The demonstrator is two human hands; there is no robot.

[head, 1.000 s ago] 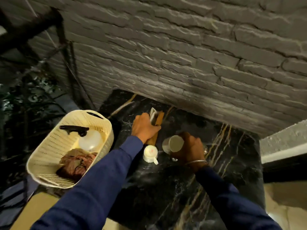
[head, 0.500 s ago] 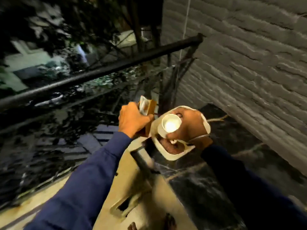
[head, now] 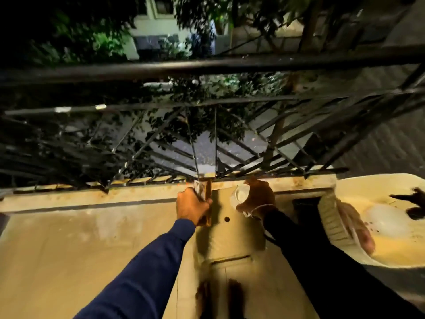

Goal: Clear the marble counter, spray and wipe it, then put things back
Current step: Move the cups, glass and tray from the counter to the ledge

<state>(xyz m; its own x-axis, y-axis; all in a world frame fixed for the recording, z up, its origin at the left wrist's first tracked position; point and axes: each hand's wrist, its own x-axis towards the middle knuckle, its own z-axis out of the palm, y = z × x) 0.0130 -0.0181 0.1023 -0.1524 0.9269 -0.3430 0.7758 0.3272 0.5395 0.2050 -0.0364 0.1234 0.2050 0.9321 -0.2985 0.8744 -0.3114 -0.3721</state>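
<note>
My left hand (head: 192, 207) grips an orange-brown flat packet (head: 205, 199) with a pale wrapper at its top, held upright over the tan floor. My right hand (head: 257, 200) holds a white cup (head: 240, 195), tipped on its side with its mouth towards me. Both are held out in front of me, close to the foot of the black railing. The cream plastic basket (head: 345, 187) is at the right edge; it holds a brown cloth (head: 358, 229), a white bottle (head: 386, 221) and a black spray head (head: 411, 202). The marble counter is out of view.
A black metal railing (head: 207, 65) with slanted bars runs across ahead, on a pale ledge (head: 92, 199). Trees, a building and a street lie below beyond it. The tan floor (head: 69, 261) spreads to the left. My feet (head: 218, 298) show at the bottom.
My view has swung left, away from the marble counter and brick wall, to the railing. Both hands lifted the packet and the cup off the counter and carried them along; the basket now sits at right.
</note>
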